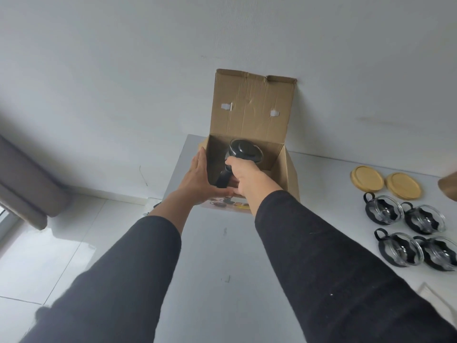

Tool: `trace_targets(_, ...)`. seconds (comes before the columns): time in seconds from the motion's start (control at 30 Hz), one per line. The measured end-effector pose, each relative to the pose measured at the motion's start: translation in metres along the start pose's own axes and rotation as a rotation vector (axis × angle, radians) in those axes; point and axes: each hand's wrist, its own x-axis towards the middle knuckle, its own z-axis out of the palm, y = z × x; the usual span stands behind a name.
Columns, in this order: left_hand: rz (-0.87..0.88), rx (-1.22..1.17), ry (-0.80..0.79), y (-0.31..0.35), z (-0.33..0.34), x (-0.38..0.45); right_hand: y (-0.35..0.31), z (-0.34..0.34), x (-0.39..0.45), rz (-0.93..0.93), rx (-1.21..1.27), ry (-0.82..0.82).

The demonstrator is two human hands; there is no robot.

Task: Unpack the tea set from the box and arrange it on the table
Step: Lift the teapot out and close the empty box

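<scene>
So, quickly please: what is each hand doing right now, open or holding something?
Left hand: open, straight fingers flat against the box on its left side.
Right hand: closed around the teapot handle, inside the box.

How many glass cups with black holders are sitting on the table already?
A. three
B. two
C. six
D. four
D: four glass cups sit in two rows on the table, just below the two wooden coasters.
</scene>
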Motion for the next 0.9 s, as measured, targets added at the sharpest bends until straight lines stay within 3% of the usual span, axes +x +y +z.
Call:
trace_targets(0.27,-0.046,0.103,-0.022,0.004,0.0,0.001,-0.008,-0.016,-0.013,-0.037,0.246,0.03)
trace_targets(0.47,-0.082,0.186,-0.054,0.01,-0.011,0.002,-0.017,-0.043,-0.031,-0.156,0.241,-0.001)
trace_targets(0.6,0.001,0.245,0.003,0.033,-0.024,0.01,-0.024,-0.072,-0.054,-0.232,0.266,-0.005)
trace_targets(0.67,0.042,0.087,0.024,0.058,-0.025,0.012,-0.027,-0.087,-0.063,-0.259,0.258,-0.001)
trace_targets(0.77,0.043,-0.336,0.054,0.106,-0.012,0.014,-0.029,-0.113,-0.07,-0.312,0.231,0.037)
trace_targets(0.9,0.02,-0.765,-0.039,0.158,0.024,0.027,-0.018,-0.156,-0.063,-0.41,0.178,0.234)
